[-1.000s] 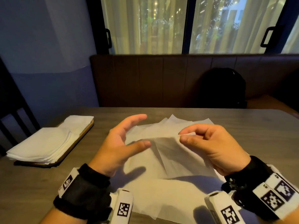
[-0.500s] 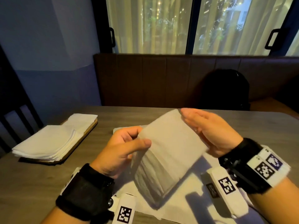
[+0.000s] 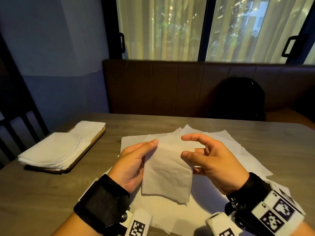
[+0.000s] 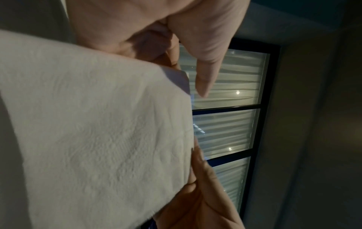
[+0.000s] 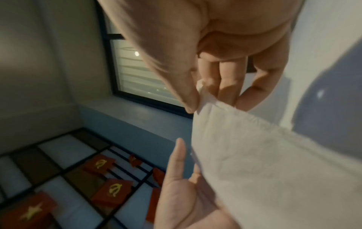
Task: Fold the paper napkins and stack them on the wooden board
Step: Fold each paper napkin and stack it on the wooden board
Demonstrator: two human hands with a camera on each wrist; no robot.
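above the table, left hand [image 3: 132,165] and right hand [image 3: 210,161] pinch one folded napkin [image 3: 167,174] (held upright).

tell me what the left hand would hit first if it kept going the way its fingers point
The left hand points forward and to the right, along the folded napkin it holds. Going straight on, it would probably meet the right hand first, around its raised index finger, though depth between them is hard to judge.

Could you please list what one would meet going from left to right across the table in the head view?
Stack of folded napkins on the wooden board → left hand → held napkin → right hand → right part of the unfolded napkins.
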